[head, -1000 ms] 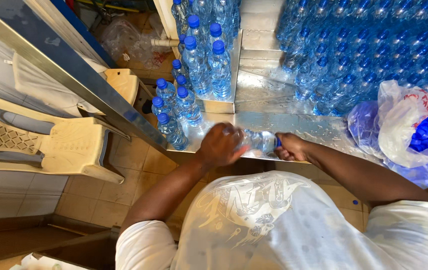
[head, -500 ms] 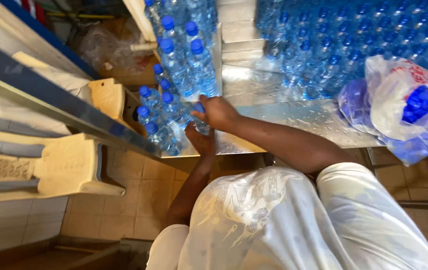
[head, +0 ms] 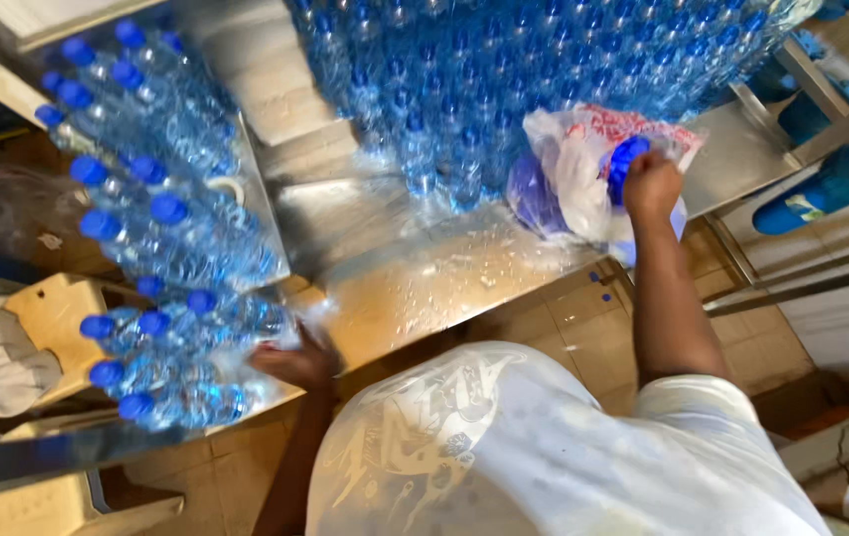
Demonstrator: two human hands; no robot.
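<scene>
My left hand (head: 295, 362) is at the left end of the wet steel table (head: 415, 288), its fingers wrapped around the base of a clear water bottle (head: 251, 323) in a group of blue-capped bottles (head: 161, 298); the view there is blurred. My right hand (head: 651, 184) reaches far right into a white plastic bag (head: 568, 169) and is closed on loose blue caps (head: 627, 157) at the bag's mouth. I wear a thin plastic apron (head: 504, 447).
A dense block of uncapped clear bottles (head: 544, 69) fills the back of the table. More capped bottles (head: 137, 119) stand at the back left. A beige plastic chair (head: 47, 328) sits left, metal frame bars (head: 822, 129) and blue filter housings (head: 832, 189) right, tiled floor below.
My right hand left the bottles on the left and swung right into the bag of caps. My left hand stayed at the capped bottles. The view turned right.
</scene>
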